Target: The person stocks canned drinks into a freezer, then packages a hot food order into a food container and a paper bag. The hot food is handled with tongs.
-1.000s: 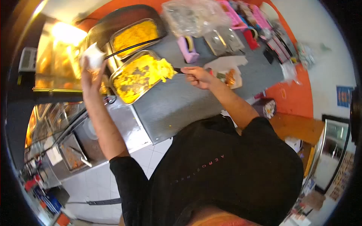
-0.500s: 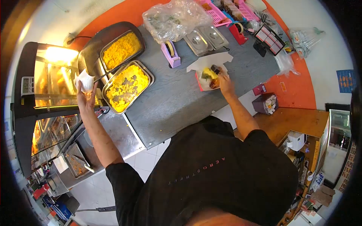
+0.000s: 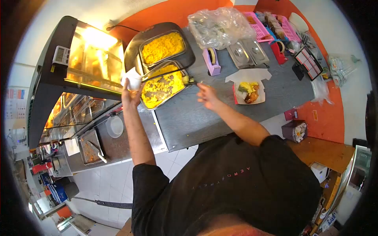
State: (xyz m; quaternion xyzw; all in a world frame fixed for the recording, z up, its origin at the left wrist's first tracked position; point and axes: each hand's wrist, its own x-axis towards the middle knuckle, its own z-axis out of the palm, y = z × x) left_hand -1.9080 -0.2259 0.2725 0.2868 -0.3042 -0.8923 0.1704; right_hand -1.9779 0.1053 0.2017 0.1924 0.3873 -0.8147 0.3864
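My left hand (image 3: 132, 96) is raised in front of the lit display case, its fingers round a small white cup (image 3: 134, 78). Beside it, a metal tray of yellow rice (image 3: 160, 91) has its bottom showing in the middle. My right hand (image 3: 207, 95) is just right of this tray, fingers bent and pinched on a dark utensil (image 3: 189, 80) whose exact kind is blurred. A long thin handle (image 3: 161, 74) crosses the tray. Further right, an open takeaway box (image 3: 240, 97) holds yellow rice, something green and a brown piece of food.
A second tray of yellow rice (image 3: 163, 48) sits behind. Near it are a purple tape dispenser (image 3: 212, 63), lidded metal containers (image 3: 246, 55) and a plastic bag (image 3: 220, 25). The hot display case (image 3: 90, 63) borders the left side. A tablet on a stand (image 3: 308, 63) is at right.
My right hand has left the takeaway box and come left to the rice tray. A dark thing seen at the box is gone from there. The view has shifted; my left hand still holds the cup.
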